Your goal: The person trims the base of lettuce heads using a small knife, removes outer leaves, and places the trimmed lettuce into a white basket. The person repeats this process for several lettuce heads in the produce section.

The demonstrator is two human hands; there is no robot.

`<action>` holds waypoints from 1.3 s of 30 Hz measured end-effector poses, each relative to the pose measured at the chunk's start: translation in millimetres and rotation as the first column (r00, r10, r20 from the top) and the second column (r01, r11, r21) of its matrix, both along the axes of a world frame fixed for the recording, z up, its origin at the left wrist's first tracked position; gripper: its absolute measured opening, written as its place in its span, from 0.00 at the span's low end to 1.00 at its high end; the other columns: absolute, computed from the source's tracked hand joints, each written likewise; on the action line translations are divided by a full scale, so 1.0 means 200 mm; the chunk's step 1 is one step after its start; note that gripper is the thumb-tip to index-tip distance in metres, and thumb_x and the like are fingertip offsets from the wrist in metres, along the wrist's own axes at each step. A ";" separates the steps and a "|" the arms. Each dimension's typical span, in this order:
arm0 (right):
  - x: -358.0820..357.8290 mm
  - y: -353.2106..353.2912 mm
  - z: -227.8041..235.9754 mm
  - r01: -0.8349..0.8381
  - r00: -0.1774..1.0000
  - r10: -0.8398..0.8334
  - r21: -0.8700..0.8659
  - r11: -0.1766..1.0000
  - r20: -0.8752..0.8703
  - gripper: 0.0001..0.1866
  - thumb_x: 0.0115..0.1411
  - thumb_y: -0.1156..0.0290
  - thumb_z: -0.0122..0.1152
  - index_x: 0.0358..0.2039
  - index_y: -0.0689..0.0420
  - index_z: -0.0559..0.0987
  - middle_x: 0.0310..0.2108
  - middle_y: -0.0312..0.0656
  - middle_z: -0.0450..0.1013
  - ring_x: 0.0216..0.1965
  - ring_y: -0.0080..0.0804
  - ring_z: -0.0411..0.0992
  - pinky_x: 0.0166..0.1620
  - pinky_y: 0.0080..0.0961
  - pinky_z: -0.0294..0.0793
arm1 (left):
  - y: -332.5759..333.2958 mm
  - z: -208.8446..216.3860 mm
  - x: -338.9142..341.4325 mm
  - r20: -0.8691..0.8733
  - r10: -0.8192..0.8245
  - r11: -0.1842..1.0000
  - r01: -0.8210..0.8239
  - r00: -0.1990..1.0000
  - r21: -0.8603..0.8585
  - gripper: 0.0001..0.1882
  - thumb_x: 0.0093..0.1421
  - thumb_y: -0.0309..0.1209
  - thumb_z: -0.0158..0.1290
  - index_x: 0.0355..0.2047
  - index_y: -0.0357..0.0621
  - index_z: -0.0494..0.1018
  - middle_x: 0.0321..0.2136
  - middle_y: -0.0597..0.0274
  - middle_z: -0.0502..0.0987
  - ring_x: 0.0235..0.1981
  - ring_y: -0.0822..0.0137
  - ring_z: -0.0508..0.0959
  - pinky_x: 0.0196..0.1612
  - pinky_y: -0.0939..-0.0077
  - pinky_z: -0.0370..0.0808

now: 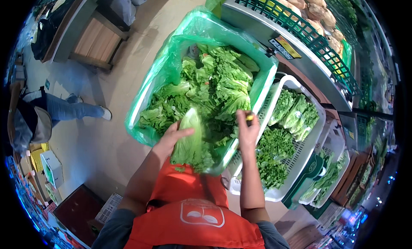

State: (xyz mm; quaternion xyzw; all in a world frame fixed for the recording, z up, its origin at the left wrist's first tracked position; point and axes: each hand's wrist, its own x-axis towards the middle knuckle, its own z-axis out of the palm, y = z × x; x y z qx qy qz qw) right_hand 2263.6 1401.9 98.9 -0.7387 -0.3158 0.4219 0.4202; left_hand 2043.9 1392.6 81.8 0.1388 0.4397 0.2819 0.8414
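Note:
My left hand (173,136) is closed around a head of romaine lettuce (189,139), its pale end up and its leafy end down toward my apron. My right hand (247,132) is closed on a small tool with a yellow and black handle (249,117); the rest of it is hidden, so its kind is unclear. Both hands are over the near part of a bin lined with green plastic (148,92). Loose lettuce leaves and trimmings (214,77) are heaped inside it.
White baskets of bundled greens (274,159) stand to the right of the bin. Beyond them, a shelf holds a green crate (274,7) of brown root vegetables (315,10). A person in jeans (71,107) is on the left, near a wooden counter (96,40).

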 end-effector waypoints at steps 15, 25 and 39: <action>0.28 -0.08 -0.37 -0.128 0.952 0.199 -0.288 0.949 0.233 0.37 0.40 0.52 0.60 0.47 0.66 0.69 0.36 0.52 0.69 0.37 0.39 0.70 0.41 0.27 0.68 | 0.45 -0.36 0.53 0.102 -0.319 0.941 0.327 0.942 -0.087 0.25 0.53 0.38 0.51 0.49 0.41 0.63 0.41 0.57 0.71 0.40 0.66 0.74 0.40 0.71 0.73; 0.11 -0.21 -0.17 -0.197 0.973 0.210 0.122 0.973 -0.099 0.31 0.41 0.72 0.65 0.48 0.62 0.68 0.39 0.39 0.59 0.45 0.30 0.60 0.50 0.21 0.58 | 0.21 -0.26 0.27 0.306 -0.112 0.947 0.195 0.945 -0.254 0.28 0.45 0.34 0.53 0.46 0.32 0.63 0.38 0.47 0.73 0.37 0.56 0.75 0.41 0.62 0.74; -0.03 -0.03 -0.44 -0.005 0.998 0.017 -0.204 0.979 0.057 0.29 0.50 0.57 0.60 0.46 0.62 0.64 0.38 0.47 0.63 0.35 0.33 0.65 0.39 0.28 0.66 | -0.16 -0.48 -0.31 0.541 0.233 0.963 -0.115 0.808 -0.244 0.39 0.37 0.26 0.54 0.54 0.41 0.56 0.45 0.53 0.68 0.45 0.58 0.70 0.50 0.66 0.67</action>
